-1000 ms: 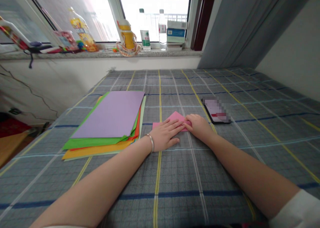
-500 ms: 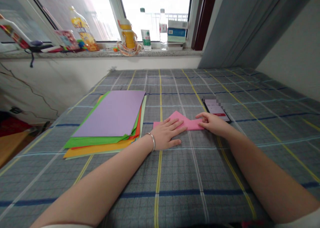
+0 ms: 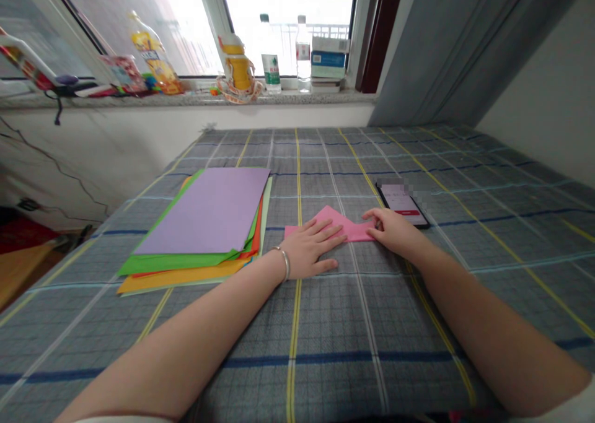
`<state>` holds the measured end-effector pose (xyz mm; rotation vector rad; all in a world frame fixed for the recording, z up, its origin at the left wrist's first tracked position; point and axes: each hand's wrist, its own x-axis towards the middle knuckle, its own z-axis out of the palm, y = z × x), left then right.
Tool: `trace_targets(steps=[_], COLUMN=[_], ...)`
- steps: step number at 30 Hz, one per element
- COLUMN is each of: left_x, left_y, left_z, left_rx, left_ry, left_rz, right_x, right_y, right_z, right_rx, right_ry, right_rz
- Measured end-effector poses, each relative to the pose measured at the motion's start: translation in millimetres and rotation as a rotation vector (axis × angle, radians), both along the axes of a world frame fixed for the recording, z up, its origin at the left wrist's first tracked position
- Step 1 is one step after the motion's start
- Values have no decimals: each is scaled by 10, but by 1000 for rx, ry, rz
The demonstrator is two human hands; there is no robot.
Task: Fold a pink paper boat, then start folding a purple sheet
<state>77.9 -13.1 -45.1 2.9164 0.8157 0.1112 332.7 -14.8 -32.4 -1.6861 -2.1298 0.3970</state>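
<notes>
Cloth (image 3: 418, 324), grey and plaid, spread under everything. On it, to the left, stack (image 3: 204, 212) of coloured sheets, lilac uppermost. Next in size, paper (image 3: 357, 232), pink and folded, lying on the cloth between the stack and the phone (image 3: 400, 201), with one peak pointing to the far side. Left hand (image 3: 311, 246) flat over the left and middle part of the paper, fingers spread, thumb resting lower, beside it. Right hand (image 3: 397, 231) at the right end of the paper, just before the phone; pinching or only touching, not possible to tell. Hands apart from each other, with some uncovered paper between. Smallest, bracelet (image 3: 285, 263), worn just behind the left hand.

For the step in hand, probably flattening a crease: better to keep the left fingers firm, to prevent sliding on the cloth. Check first the agreement of the edges, then press from the middle toward the right end, slowly and evenly. Avoid pulling sideways, for fear of shifting the fold.
</notes>
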Motion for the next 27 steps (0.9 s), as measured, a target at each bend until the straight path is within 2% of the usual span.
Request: trace_targets(steps=[3,5,7,11,20,27], left_x=[-2,-5,-8,-9,-23,-21], left_y=[0,6,14,25,50,44], left_z=[3,1,-2,-1,21,43], left_rx=[-5,-8,-14,-33,-101,-95], left_ry=[6,4,4,8,-54,-52], left_rz=[3,-1,-7,-9,-19,-23], right_x=[-109,-198,-271,-314,-286,-181], right_y=[-35,-50,-54,-41,-19,27], right_z=[-61,-134,-215,-314,-328,-347], right_rx=[245,293,263,156,89,21], right_ry=[-43,-55,-95,-174,-233,-225], right_rz=[83,117,140,67,39,16])
